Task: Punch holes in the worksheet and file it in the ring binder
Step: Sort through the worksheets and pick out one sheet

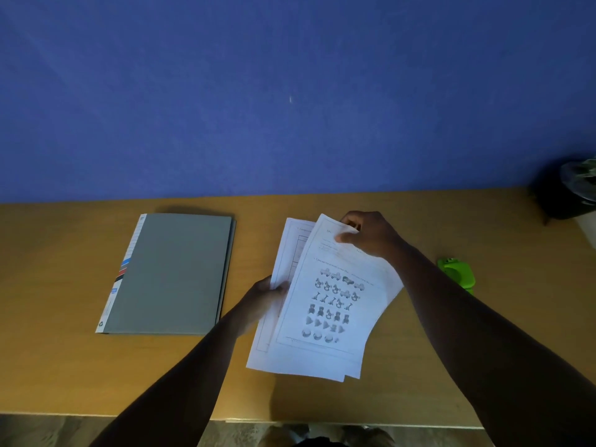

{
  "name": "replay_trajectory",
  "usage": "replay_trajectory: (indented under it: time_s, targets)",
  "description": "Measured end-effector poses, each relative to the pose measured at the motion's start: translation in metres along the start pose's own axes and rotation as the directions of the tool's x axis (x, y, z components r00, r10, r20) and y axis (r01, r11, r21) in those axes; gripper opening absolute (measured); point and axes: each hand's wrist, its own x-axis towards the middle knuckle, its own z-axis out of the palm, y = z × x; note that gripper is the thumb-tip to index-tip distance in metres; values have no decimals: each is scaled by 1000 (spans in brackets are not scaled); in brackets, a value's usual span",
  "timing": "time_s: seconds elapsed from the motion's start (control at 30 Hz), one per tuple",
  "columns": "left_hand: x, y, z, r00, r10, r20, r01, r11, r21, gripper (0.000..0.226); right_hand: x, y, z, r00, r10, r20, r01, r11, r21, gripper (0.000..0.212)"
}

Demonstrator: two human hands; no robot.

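The right hand [367, 235] pinches the top edge of the front worksheet [335, 304] between thumb and curled fingers, near its upper right corner. The left hand [264, 293] grips the left edge of the sheets, its thumb on top of the back sheet [290, 250] and its other fingers hidden under the paper. The sheets are thin white paper, fanned apart and slightly bent, and they are held above the wooden table [64, 366], between the two arms. The front worksheet carries rows of small grey pictures and some lines of text, too small to read. How many sheets there are in all, I cannot tell. To the left, well apart from the paper, the ring binder [174, 272] lies flat and closed on the table; it has a smooth grey cover and a white spine strip with coloured marks, and what is inside is not visible. To the right, near the right forearm, a small green hole punch [458, 274] of shiny plastic is partly hidden by the arm. At the far right edge stands a dark pot [567, 195], cut off by the frame. Behind the table there is a plain blue wall [290, 75].
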Motion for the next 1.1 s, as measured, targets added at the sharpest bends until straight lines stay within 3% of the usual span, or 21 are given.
replay_trajectory:
  time_s: [0.2,0.37,0.57,0.73,0.87,1.1]
  targets:
    - [3,7,6,1000,-12,8,12,998,-69,35,3,2,10,997,-43,-63,38,996,-81,30]
    - [5,12,11,1000,-16,15,16,999,-46,24,1,1,8,999,30,20,-31,999,18,19]
    - [7,9,12,1000,-18,-4,18,999,-35,34,-1,4,5,999,48,8,-49,997,57,20]
    - [8,10,13,999,-19,26,19,1000,-18,36,-4,9,3,993,85,84,-98,983,158,33]
    - [6,12,14,999,-30,31,30,1000,6,39,-8,9,1,982,61,179,-90,984,156,25]
    - [-2,19,20,999,1,44,1,999,-50,31,-4,9,1,997,74,36,-79,983,164,24]
